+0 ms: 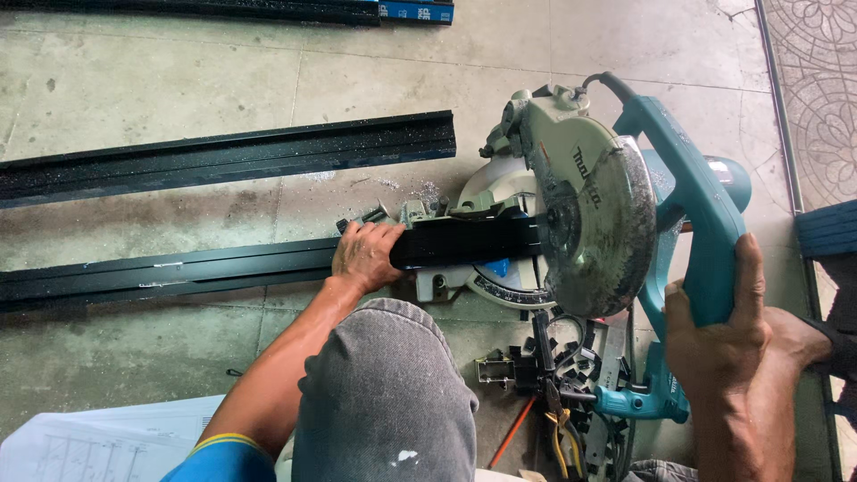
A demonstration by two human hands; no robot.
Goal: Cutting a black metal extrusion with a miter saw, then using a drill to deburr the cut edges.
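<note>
Even, soft daylight; faint shadows, sharp focus, slight wide-angle edge distortion.

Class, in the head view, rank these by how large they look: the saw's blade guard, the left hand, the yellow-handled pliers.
1. Blade guard
2. Left hand
3. Yellow-handled pliers, partly hidden among clutter

Grey concrete floor (161, 80) in large slabs, stained and dusted with shavings; patterned paving (821, 98), perhaps tiles, lies at the right edge under daylight.
</note>
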